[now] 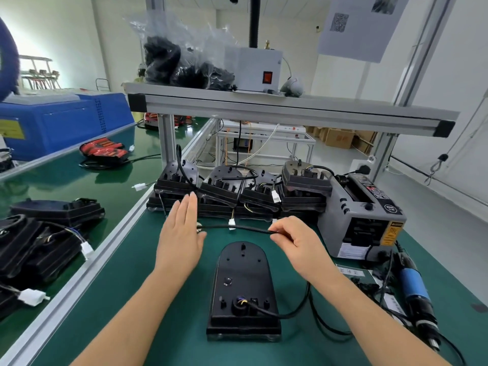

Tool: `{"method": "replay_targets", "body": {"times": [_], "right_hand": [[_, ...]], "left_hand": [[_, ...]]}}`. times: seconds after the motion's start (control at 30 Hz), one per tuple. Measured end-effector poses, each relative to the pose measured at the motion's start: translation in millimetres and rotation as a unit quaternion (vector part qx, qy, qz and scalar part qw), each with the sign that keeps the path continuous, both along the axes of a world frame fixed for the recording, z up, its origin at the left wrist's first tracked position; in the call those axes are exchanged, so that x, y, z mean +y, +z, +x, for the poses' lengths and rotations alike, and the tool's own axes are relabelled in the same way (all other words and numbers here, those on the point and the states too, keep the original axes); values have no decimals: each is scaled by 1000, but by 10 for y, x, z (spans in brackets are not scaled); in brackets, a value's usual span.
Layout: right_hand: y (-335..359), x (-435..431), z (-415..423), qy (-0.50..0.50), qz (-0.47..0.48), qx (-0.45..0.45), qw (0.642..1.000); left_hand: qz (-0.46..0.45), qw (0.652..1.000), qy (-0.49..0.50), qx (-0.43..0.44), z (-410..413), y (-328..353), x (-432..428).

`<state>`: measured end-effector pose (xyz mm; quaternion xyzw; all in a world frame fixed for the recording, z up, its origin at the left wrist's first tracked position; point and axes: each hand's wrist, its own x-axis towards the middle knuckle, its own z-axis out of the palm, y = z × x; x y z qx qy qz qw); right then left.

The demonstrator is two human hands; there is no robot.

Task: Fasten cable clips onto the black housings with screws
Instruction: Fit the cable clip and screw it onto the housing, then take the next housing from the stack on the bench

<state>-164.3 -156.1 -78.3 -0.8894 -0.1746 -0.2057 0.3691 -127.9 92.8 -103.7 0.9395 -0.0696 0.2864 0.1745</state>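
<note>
A black housing (243,289) lies flat on the green mat in front of me, its black cable (303,307) leaving the near end and looping right. My right hand (298,247) pinches that cable's sleeved end above the housing, and the cable (237,227) stretches left toward my left hand. My left hand (181,233) is held flat with straight fingers, its thumb side at the cable's left end, where a small pale part shows. Whether it grips anything there is hidden. Behind the hands, several more black housings (237,191) with cables are stacked in a row.
A grey tape dispenser (361,220) stands at the right, with a blue electric screwdriver (414,294) lying nearer. More housings (39,233) pile on the left belt beyond an aluminium rail (92,262). An overhead shelf (264,107) holds a bag of black parts and a white box.
</note>
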Motion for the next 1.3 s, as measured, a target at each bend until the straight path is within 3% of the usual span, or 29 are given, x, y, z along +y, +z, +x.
{"method": "replay_targets", "body": {"times": [0.13,0.2,0.23,0.37,0.5,0.57,0.6,0.73,0.83,0.93,1.03,1.13,1.17,1.23,1.3], "right_hand": [[102,17,5,11,44,-9,999],[85,12,50,-24,50,22,998],[59,3,71,-44,42,47,997],[-113,-27,22,-98,-33,135,986],[-265,-4,-292,-122,-8,129,984],[-325,13,-465,-130,-17,152,980],[-344,22,-538,-131,-29,176,975],[-388,75,-752,-118,-77,279,950],[-420,122,-817,-86,-84,317,941],[-419,163,-839,-77,-79,320,941],[-385,190,-851,-79,-69,317,943],[-385,202,-863,-63,-60,305,948],[-382,204,-863,-59,-52,302,950],[-346,194,-860,-56,-31,303,951],[-303,162,-833,-54,-29,301,952]], "left_hand": [[-28,997,-12,64,92,81,98],[-169,975,-61,129,38,110,97],[-262,946,-88,167,7,110,86],[-589,746,-110,289,-183,14,15],[-798,548,-34,249,-334,-75,-75],[-843,494,-2,216,-424,-144,-135],[-842,498,10,208,-466,-199,-163],[-768,597,19,229,-654,-352,-226],[-693,654,-46,300,-832,-350,-177],[-531,749,-120,377,-1004,-356,-127],[-350,856,-74,374,-1102,-389,-131],[-357,847,-60,389,-1209,-331,-238],[-425,819,-54,382,-1234,-338,-270],[-584,718,-53,376,-1291,-344,-351],[-656,667,-44,352,-1339,-336,-442]]}}
